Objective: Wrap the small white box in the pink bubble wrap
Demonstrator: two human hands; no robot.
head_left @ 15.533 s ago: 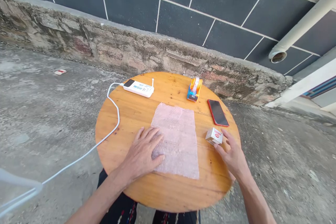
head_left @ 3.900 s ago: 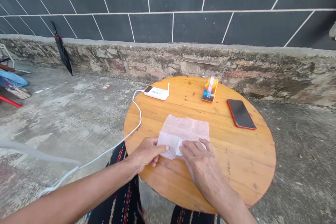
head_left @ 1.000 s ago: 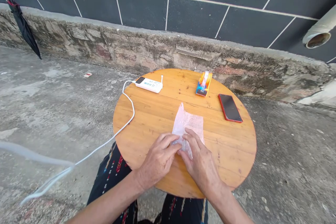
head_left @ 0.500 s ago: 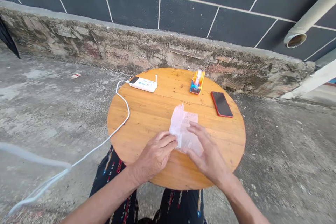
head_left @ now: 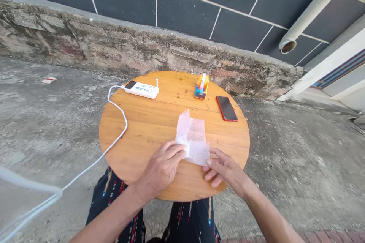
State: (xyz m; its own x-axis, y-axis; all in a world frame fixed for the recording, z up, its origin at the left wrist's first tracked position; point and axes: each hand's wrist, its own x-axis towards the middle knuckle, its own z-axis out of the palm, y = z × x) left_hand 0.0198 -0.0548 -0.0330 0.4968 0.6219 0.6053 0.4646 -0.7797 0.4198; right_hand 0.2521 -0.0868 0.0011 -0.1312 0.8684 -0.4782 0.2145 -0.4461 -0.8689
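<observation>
A translucent pinkish sheet of bubble wrap [head_left: 195,133] lies on the round wooden table in front of me, its near part folded over into a flap. My left hand [head_left: 167,161] has its fingers together, pressing on the left edge of the wrap near the fold. At the flap's right edge, the thumb and index finger of my right hand [head_left: 224,169] close on the wrap; the other fingers curl loosely below. Whatever may lie inside the fold cannot be made out.
Toward the back of the wooden table [head_left: 137,133] are a white power-bank-like device [head_left: 144,90] with a white cable [head_left: 125,115], a tape dispenser [head_left: 202,86] and a red-edged phone [head_left: 227,108]. The cable runs off the left side. Behind stands a stone-based wall [head_left: 148,47].
My right hand has moved down to the wrap's right edge, its fingers closing there. The near flap now lies flatter. My left hand stays on the wrap; the view has shifted to the right.
</observation>
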